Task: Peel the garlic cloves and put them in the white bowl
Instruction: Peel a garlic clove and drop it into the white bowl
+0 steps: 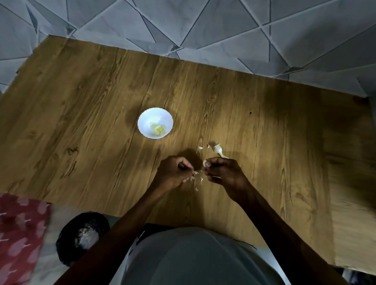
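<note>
Spanning most of the frame, the wooden table [273, 126] has its far edge across the upper part against the grey tiled floor [192, 19], its left edge slanting down the left side, and its near edge at the person's body at the bottom. Broad stretches of wood lie left of the white bowl [147, 119] and right of the hands.

One bowl stands a little left of centre, well apart from every table edge, with pale yellow peeled cloves [157, 130] in it; their number cannot be told. One garlic remnant [218, 148] with its stem lies just above the right hand, and two skin flakes [200, 148] lie just to its left. A few more flakes [201, 180] lie between and below the hands.

The left hand [175, 171] has its fingers curled in, their tips pinching a scrap of skin [194, 173]. The right hand [222, 174] is also curled, with thumb and fingertips pinching one garlic clove [204, 163], held just right of the left fingertips and down-right of the bowl.

At lower left, off the table, sit one dark bag [82, 237] with pale scraps inside it and one red patterned cloth [2, 235].
</note>
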Available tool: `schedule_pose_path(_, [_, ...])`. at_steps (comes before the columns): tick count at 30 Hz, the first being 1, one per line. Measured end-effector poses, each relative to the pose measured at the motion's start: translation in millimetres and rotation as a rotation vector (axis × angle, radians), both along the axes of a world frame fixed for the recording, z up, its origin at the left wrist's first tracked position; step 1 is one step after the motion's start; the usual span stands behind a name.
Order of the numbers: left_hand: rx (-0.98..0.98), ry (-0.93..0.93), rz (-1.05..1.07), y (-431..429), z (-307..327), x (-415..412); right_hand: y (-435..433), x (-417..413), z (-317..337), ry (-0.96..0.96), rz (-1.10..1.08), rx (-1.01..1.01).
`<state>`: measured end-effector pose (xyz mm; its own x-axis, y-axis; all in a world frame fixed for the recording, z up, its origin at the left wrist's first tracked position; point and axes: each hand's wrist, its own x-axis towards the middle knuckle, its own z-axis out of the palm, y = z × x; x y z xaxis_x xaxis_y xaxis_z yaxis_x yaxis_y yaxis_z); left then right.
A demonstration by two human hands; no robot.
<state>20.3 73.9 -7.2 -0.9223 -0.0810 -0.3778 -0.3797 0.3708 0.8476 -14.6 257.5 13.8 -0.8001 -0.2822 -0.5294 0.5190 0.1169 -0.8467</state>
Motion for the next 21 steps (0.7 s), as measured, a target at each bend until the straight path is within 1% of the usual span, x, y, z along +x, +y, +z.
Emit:
schedule_pose_path(2, [-0.080,0.053,-0.054,-2,0,-2,1,0,-2,-0.068,-0.016,-0.026])
schedule_pose_path(3, [-0.073,0.062,-0.074,-2,-1,-3,1,0,-4,-0.091,-0.025,-0.030])
schedule_pose_path(5, [0.027,0.076,-0.090,-1,1,-4,2,0,-5,-0.111,-0.034,-0.027])
schedule_pose_path(7, [0.114,0.129,-0.115,0,4,-6,1,0,-5,-0.111,-0.009,-0.008])
schedule_pose_path(10, [0.161,0.191,-0.166,1,8,-7,1,-2,-2,-0.156,0.052,-0.012])
schedule_pose_path(15, [0.154,0.243,-0.141,-1,13,-9,1,-6,2,-0.214,0.142,-0.046])
schedule_pose_path(21, [0.202,0.214,-0.050,-4,10,-9,-1,-8,4,-0.239,0.169,-0.110])
